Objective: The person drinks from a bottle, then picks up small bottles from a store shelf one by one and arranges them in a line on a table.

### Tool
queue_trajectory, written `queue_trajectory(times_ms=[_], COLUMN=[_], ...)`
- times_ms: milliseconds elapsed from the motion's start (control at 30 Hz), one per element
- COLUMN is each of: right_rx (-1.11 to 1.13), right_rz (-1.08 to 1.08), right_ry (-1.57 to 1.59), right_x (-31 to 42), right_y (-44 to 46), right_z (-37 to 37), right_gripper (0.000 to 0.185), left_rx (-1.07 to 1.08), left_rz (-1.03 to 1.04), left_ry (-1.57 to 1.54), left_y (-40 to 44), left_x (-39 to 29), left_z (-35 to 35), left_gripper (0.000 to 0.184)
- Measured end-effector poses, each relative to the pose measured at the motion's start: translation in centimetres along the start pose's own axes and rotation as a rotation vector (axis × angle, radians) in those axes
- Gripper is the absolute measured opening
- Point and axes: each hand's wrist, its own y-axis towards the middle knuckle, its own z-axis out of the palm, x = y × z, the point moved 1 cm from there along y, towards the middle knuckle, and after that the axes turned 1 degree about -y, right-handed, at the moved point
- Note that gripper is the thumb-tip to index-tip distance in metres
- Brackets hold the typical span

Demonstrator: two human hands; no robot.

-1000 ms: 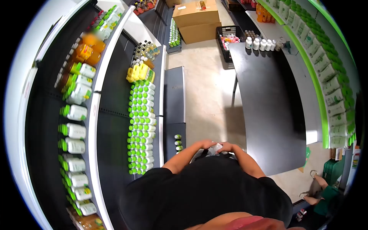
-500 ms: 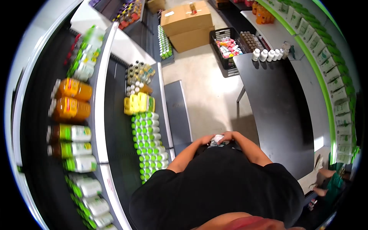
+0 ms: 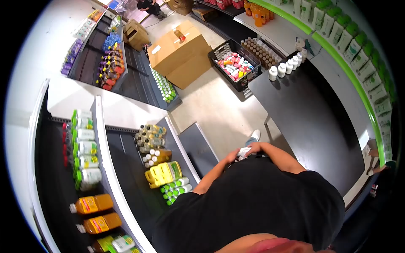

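Note:
Close in front of my waist, my left hand (image 3: 231, 158) and my right hand (image 3: 254, 148) meet around a small white item (image 3: 244, 152). Fingers of both hands are closed on it from either side. Its exact kind is hard to make out, because the fingers cover much of it. Over to the right, a row of several white bottles (image 3: 282, 70) stands upright at the far end of the dark table (image 3: 314, 111), apart from my hands.
Shelves at left hold juice bottles (image 3: 95, 204), yellow jugs (image 3: 162, 174) and green-capped bottles (image 3: 175, 188). Ahead are a big cardboard box (image 3: 185, 59) and a black crate (image 3: 241, 84) of small packages. Green-capped tubes (image 3: 358, 59) line the right shelf. Someone in dark clothes (image 3: 148, 6) is far off.
My view has turned left and tilted up, bringing far shelves and a distant person into sight. A shoe now shows beyond my hands, which stay together on the white item.

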Motion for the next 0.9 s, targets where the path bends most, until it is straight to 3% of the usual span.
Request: queue_trajectory(times_ms=[33, 67, 100, 167, 233, 300, 433, 500, 567, 833, 867, 900], right_rx=[-0.03, 0.104, 0.194, 0.281, 0.215, 0.027, -0.097, -0.197, -0.258, -1.016, -1.038, -1.104], right_rz=[-0.017, -0.017, 0.061, 0.161, -0.063, -0.068, -0.115, -0.133, -0.166, 0.06, -0.104, -0.067], right_ry=[0.009, 0.134, 0.51, 0.614, 0.77, 0.979, 1.404, 1.54, 1.68, 1.935, 1.96, 2.023], right_x=[0.2, 0.4, 1.2, 4.8, 0.3, 0.5, 0.0, 0.2, -1.3, -1.1, -2.3, -3.2], right_y=[0.9, 2.1, 0.9, -3.4, 3.1, 2.5, 2.2, 1.8, 3.2, 1.8, 2.5, 3.5], right_z=[-1.4, -3.6, -5.3, -11.7, -13.7, -16.3, -20.2, -21.4, -22.3, -30.5, -31.2, -32.0], right_gripper=[0.096, 0.094, 0.085, 0.07, 0.055, 0.038, 0.027, 0.027, 0.03, 0.034, 0.033, 0.034], left_rx=[-0.038, -0.075, -0.076, -0.074, -0.105, -0.179, -0.292, -0.316, -0.296, -0.141, -0.137, -0.104], left_rz=[0.038, 0.074, 0.08, 0.103, 0.123, 0.169, 0.178, 0.154, 0.266, 0.461, 0.479, 0.51], left_ry=[0.057, 0.114, 0.126, 0.14, 0.185, 0.251, 0.217, 0.33, 0.494, 1.008, 1.068, 1.12], left_y=[0.6, 1.1, 1.6, 3.0, 5.3, 5.9, 8.4, 9.6, 11.6, 20.8, 21.8, 23.1], left_x=[-1.5, -2.8, -4.6, -9.3, -13.1, -17.6, -24.0, -27.7, -30.4, -42.9, -44.6, -46.2], left_z=[-1.6, -3.2, -4.7, -7.6, -10.2, -11.7, -11.5, -11.2, -11.3, -10.9, -10.6, -10.4], left_gripper=[0.065, 0.067, 0.068, 0.07, 0.067, 0.064, 0.06, 0.057, 0.054, 0.052, 0.053, 0.053])
